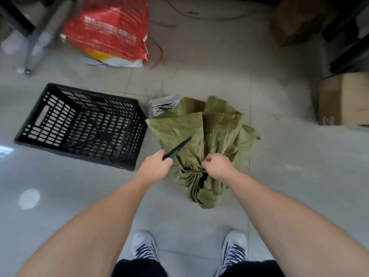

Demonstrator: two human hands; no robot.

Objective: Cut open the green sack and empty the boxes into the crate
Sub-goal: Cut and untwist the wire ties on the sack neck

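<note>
A green woven sack stands on the floor in front of my feet, tied shut at a gathered neck, with its loose top flaring away from me. My left hand grips a dark knife whose blade points up and right over the sack's left side. My right hand pinches the sack fabric just right of the tied neck. A black slatted plastic crate sits empty on the floor to the left of the sack. No boxes are visible; the sack hides its contents.
A red and white printed bag leans at the back left beside metal chair legs. A small white packet with black strips lies behind the sack. Cardboard boxes stand at the right edge. Loose wires run across the far tiles.
</note>
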